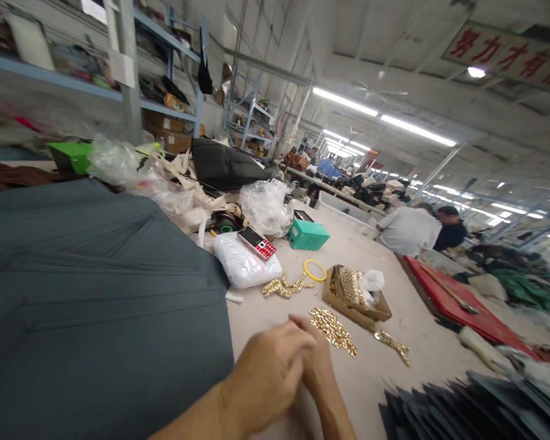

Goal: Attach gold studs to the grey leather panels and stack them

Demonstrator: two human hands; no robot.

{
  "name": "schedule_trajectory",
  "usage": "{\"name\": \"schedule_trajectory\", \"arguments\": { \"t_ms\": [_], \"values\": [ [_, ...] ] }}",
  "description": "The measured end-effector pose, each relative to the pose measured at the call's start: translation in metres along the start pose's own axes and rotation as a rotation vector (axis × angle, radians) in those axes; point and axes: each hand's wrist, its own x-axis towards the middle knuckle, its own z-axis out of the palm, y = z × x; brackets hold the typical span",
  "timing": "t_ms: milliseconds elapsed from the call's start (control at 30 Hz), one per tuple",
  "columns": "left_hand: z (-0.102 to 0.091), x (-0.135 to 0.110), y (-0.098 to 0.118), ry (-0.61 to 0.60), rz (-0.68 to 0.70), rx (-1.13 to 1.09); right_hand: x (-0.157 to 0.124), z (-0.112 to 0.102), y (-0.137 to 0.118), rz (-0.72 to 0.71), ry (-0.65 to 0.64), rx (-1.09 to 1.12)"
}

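Observation:
My left hand [270,363] and my right hand [318,357] are pressed together over the pale tabletop, fingers curled and closed. Whatever lies between them, if anything, is hidden. Just beyond my right hand is a loose pile of small gold metal pieces [332,330]. Gold chain [286,286] lies bunched farther back, near a yellow ring [315,270]. A cardboard box [357,311] holds more gold pieces and white plastic. Beside it on the right rests a short gold strip [393,348].
Dark grey fabric [101,318] covers the left side, and dark cut pieces [476,409] are stacked at lower right. Behind sit a white plastic packet [245,263], a red-keyed phone [256,243] and a teal box [308,235]. A person in a white shirt [407,229] is farther right.

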Motion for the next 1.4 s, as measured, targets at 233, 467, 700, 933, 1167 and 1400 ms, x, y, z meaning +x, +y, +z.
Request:
{"name": "schedule_trajectory", "arguments": {
  "t_ms": [233,467,700,933,1167,1400],
  "values": [
    [-0.034,0.039,-0.064,0.259,-0.111,0.246,0.073,0.024,-0.01,-0.196,0.069,-0.26],
    [-0.04,0.054,-0.096,0.332,-0.364,0.192,0.076,0.018,-0.006,-0.264,-0.103,-0.254],
    [-0.038,0.055,-0.097,0.258,-0.36,0.195,0.074,0.005,-0.009,-0.218,-0.259,-0.236],
    [-0.035,0.05,-0.083,0.184,-0.313,0.303,0.063,0.015,-0.029,-0.215,-0.24,-0.291],
    [-0.039,0.049,-0.078,0.251,-0.246,0.502,0.065,0.013,-0.029,-0.219,-0.28,-0.198],
    [-0.034,0.053,-0.088,0.174,-0.193,0.528,0.062,0.014,-0.031,-0.258,-0.379,-0.101]
  ]
}}
